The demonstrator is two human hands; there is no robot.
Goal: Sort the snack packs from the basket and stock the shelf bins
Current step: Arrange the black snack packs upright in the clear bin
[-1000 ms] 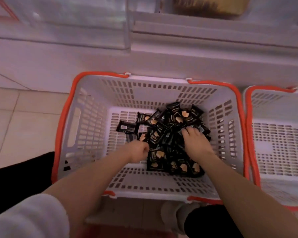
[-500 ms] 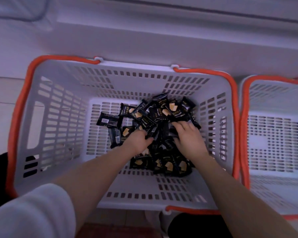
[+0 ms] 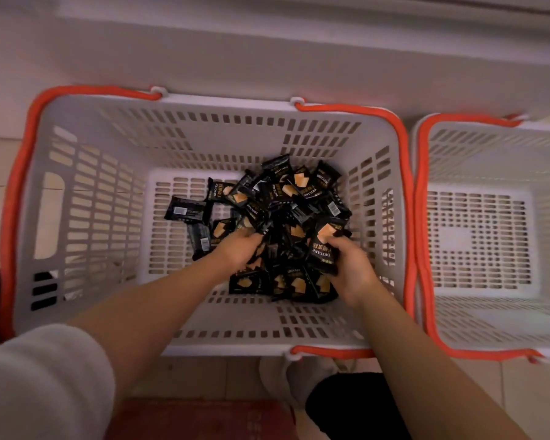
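A white slotted basket point(image 3: 86, 217) with orange handles stands on the floor below me. On its bottom lies a heap of several black snack packs point(image 3: 286, 198) with gold print. My left hand point(image 3: 240, 250) is curled into the left side of the heap and grips packs. My right hand point(image 3: 346, 265) grips a bunch of packs point(image 3: 323, 246) at the heap's right side, lifted slightly. One pack point(image 3: 186, 211) lies apart to the left, back side up.
A second white basket point(image 3: 477, 236) with orange handles stands right beside the first, with nothing visible in it. The white base of a shelf unit point(image 3: 267, 52) runs along behind both. My knee and a shoe point(image 3: 302, 379) are in front of the basket.
The camera has tilted down and closer. Both hands have closed around packs in the heap; the right hand now holds a bunch turned up toward me.
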